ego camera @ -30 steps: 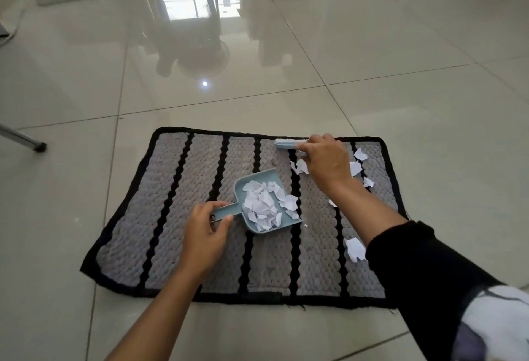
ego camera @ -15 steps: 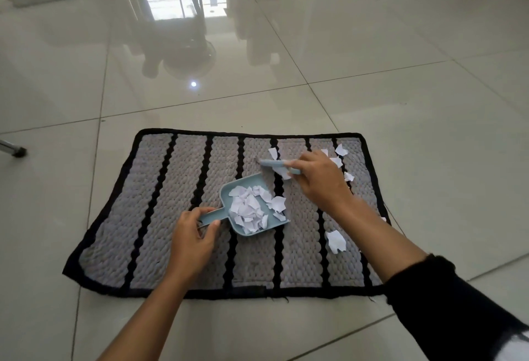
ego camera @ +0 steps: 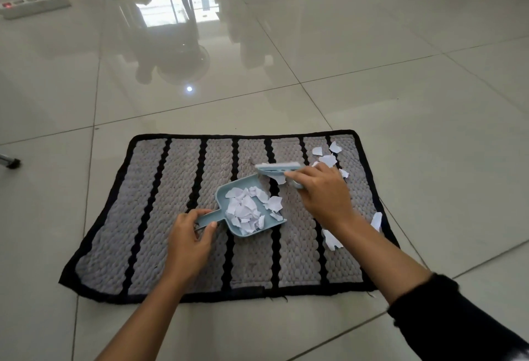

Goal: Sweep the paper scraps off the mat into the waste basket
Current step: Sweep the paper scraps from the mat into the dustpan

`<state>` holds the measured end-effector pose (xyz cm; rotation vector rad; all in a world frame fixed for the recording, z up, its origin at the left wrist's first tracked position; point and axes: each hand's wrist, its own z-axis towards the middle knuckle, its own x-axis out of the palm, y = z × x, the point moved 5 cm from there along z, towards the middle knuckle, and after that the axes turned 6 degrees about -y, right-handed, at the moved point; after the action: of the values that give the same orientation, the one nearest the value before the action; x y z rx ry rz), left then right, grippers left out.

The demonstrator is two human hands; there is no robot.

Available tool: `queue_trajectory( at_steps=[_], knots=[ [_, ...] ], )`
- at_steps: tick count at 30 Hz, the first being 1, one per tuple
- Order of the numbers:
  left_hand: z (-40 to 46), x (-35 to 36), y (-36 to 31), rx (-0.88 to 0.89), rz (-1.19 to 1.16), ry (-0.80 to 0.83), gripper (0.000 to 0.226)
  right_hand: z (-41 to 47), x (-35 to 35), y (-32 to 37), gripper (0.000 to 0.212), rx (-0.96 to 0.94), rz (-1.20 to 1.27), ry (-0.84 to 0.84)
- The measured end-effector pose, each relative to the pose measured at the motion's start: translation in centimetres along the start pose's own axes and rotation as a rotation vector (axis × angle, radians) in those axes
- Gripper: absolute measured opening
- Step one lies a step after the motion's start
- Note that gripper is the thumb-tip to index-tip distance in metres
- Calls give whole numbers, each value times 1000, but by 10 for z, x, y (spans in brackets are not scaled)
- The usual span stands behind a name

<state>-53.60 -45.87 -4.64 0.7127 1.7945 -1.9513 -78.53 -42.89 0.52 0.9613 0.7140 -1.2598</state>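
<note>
A grey mat [ego camera: 160,217] with black stripes and a black border lies on the tiled floor. My left hand [ego camera: 190,236] grips the handle of a light blue dustpan [ego camera: 221,193] resting on the mat's middle, filled with white paper scraps [ego camera: 244,212]. My right hand [ego camera: 323,194] holds a small light blue brush [ego camera: 276,167] just beyond the dustpan's open mouth. More loose scraps [ego camera: 327,159] lie at the mat's far right corner, and others [ego camera: 332,239] lie near my right forearm. No waste basket is in view.
A white power strip [ego camera: 34,6] with a black cable lies on the floor at the far left. A metal leg with a dark foot [ego camera: 11,161] pokes in at the left edge. Glossy white tiles [ego camera: 415,131] surround the mat.
My right hand drew the brush from the mat's far edge toward the dustpan's mouth, pushing scraps in. The dustpan stayed in my left hand. The view shifted slightly.
</note>
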Motion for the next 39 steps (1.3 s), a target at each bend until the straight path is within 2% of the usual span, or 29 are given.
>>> queue_trajectory(
  at_steps=[3,6,8,10,14,18,21,24,26,29,31,33,36,39],
  knots=[
    [0,1,0,4,3,4,22,0,-8,-3,31,-23,-63,-59],
    [-1,1,0,10,9,-2,23,18,10,-12,30,108,-133,-43],
    [-1,1,-2,14,14,-2,23,18,19,-5,26,175,-88,-4],
    [0,0,-3,7,16,-6,22,5,18,11,22,170,-24,23],
    [4,-1,-4,2,22,-4,24,-9,-11,22,20,68,-5,-26],
    [5,0,-2,1,29,-6,24,15,-23,-15,16,157,-137,-120],
    [5,1,0,-3,30,-6,23,24,-13,-44,24,253,-239,-23],
    [3,2,1,-9,31,4,23,17,-2,-48,24,275,-225,76],
    [4,2,0,-20,31,7,23,8,-5,-37,19,232,-194,50],
    [9,2,-3,-1,58,-2,23,3,-21,-27,19,173,-236,-75],
    [13,4,-5,10,66,-1,22,10,-26,-39,24,211,-304,-126],
    [15,6,-7,15,54,10,22,15,-21,-55,24,283,-356,-84],
    [14,14,-12,35,37,38,22,6,-10,-53,22,341,-298,37],
    [14,21,-18,29,11,57,22,-10,-12,-17,19,285,-184,5]
  ],
)
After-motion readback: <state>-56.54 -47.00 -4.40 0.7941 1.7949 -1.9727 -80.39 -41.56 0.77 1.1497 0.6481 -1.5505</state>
